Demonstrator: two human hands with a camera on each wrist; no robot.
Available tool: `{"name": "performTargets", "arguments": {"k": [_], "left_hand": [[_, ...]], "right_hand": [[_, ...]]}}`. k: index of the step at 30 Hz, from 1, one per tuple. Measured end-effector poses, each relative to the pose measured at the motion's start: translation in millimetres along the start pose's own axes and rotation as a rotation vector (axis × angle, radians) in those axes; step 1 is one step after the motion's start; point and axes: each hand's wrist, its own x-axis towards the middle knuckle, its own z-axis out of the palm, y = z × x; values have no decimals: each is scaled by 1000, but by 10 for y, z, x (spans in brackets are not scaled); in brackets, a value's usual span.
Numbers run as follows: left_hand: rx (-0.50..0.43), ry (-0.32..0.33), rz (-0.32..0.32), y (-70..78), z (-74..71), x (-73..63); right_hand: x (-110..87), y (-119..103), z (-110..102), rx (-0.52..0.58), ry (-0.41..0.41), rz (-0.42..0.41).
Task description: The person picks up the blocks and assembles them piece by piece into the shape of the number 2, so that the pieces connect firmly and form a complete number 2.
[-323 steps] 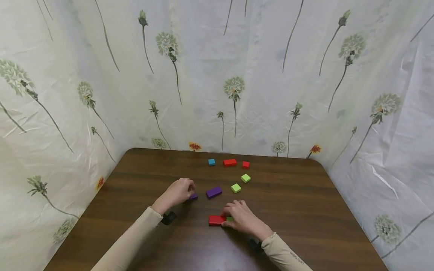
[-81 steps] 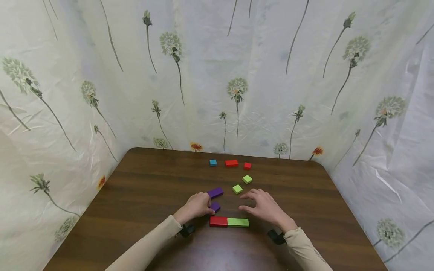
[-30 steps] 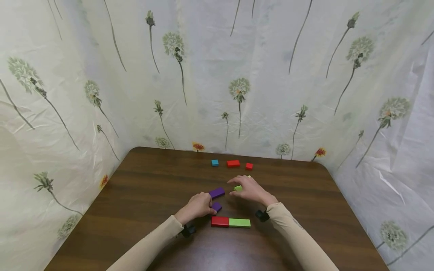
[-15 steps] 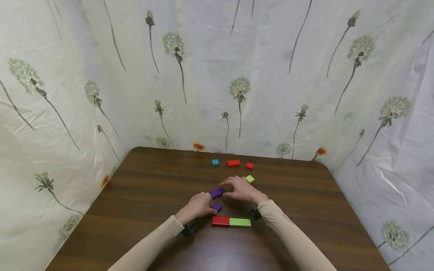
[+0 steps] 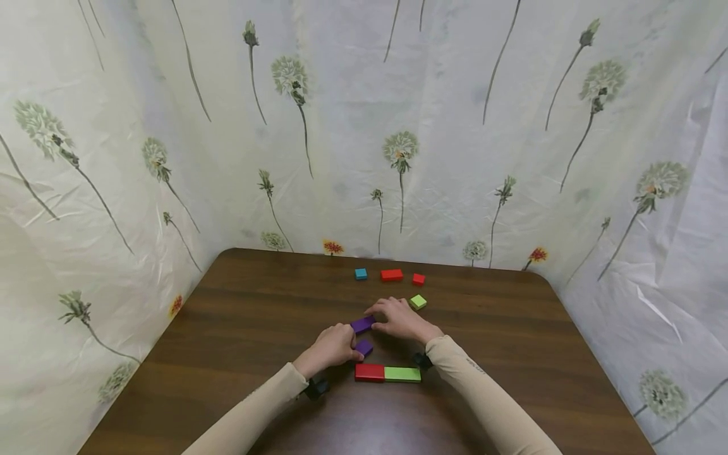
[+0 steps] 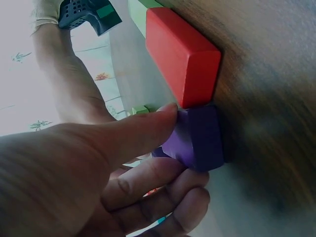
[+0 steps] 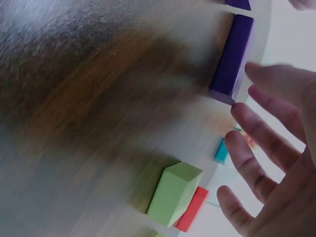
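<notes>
My left hand (image 5: 331, 345) pinches a short purple block (image 6: 200, 140) between thumb and fingers. In the left wrist view it stands right at the end of a red block (image 6: 185, 57). That red block (image 5: 370, 373) and a long light-green block (image 5: 402, 374) lie end to end in a row nearest me. My right hand (image 5: 398, 318) is over the right end of a longer purple block (image 5: 363, 325). In the right wrist view its fingers are spread, with the thumb tip close above the top edge of the longer purple block (image 7: 233, 61).
Beyond the hands lie a small blue block (image 5: 361, 273), a red block (image 5: 391, 275) and a small red block (image 5: 418, 279). One light-green block (image 5: 418, 302) is beside my right hand; a second is behind it. A floral curtain (image 5: 341, 126) surrounds the brown table (image 5: 483, 354).
My left hand has brought the short purple block rightward, close to the red one. My right hand left the red and green row and moved up and left to the longer purple block.
</notes>
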Motion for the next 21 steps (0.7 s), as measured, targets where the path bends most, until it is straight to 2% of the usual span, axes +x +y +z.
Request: {"name": "performTargets", "arguments": {"k": [8,21], "left_hand": [[-2,2,7,2,15,-11],[-6,-9,-14,-9,6,11]], "right_hand": [[-11,-19,52,-37,-18,7],[-22,-7,45,-95,4,7]]}}
